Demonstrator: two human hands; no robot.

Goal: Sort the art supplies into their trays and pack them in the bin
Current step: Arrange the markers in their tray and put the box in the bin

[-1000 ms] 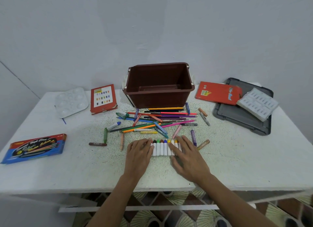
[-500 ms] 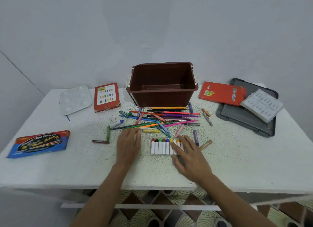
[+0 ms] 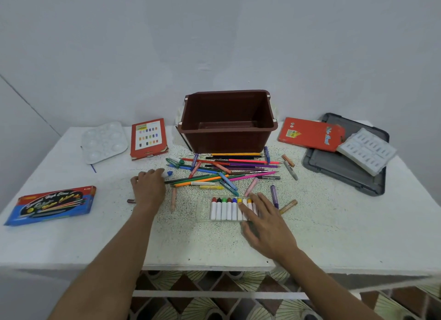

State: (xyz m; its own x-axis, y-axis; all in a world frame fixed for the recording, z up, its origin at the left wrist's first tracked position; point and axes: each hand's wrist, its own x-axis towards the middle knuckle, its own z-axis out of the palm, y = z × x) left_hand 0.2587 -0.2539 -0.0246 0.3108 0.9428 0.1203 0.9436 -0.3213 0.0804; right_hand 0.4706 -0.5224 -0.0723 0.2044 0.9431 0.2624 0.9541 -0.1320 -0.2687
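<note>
left hand (image 3: pixel 148 188): extended forward, fingers bent down | right hand (image 3: pixel 262 224): flat, fingers spread

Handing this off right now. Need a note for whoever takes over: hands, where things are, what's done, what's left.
Left hand: over the blue-capped marker, left of the pile; grip unclear.
Right hand: flat, fingers straight, resting on the right end of the clear marker tray.
Done: a row of markers lies in that tray.
Left: the pile of pencils and pens in front of the brown bin, and loose crayons such as the peach crayon. The white slotted tray on the grey lid looks unfilled. Nothing visible in the bin yet.
</note>
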